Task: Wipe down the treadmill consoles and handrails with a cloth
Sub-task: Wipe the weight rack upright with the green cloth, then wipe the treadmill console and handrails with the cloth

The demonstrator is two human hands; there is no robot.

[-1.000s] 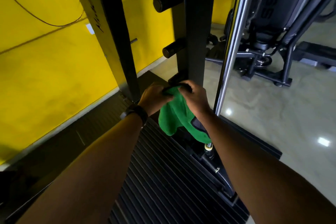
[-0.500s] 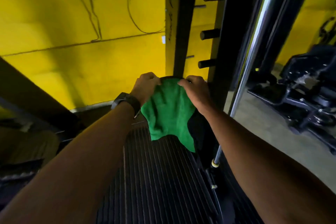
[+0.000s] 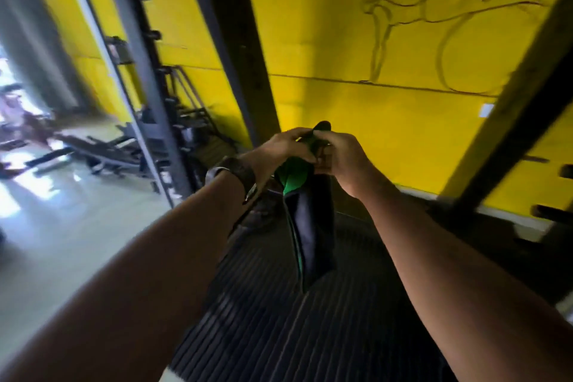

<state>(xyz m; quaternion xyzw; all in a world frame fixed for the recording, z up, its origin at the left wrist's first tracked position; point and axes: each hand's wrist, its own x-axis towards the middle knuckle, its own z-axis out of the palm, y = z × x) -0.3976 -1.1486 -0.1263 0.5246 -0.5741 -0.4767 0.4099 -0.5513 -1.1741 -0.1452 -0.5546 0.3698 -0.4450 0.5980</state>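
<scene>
While you hold both arms out in front, your left hand [image 3: 280,149] and your right hand [image 3: 345,161] sit close together, each with fingers curled tight on the top of the green cloth [image 3: 293,176]. It hangs down between your wrists, looking dark lower down, above the black ribbed mat [image 3: 279,319]. You wear a watch [image 3: 238,172] on your left wrist. Behind stand a black post [image 3: 238,40] and a yellow wall [image 3: 341,40].

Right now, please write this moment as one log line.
left hand: grips cloth | right hand: grips cloth | cloth: hangs below both hands
</scene>
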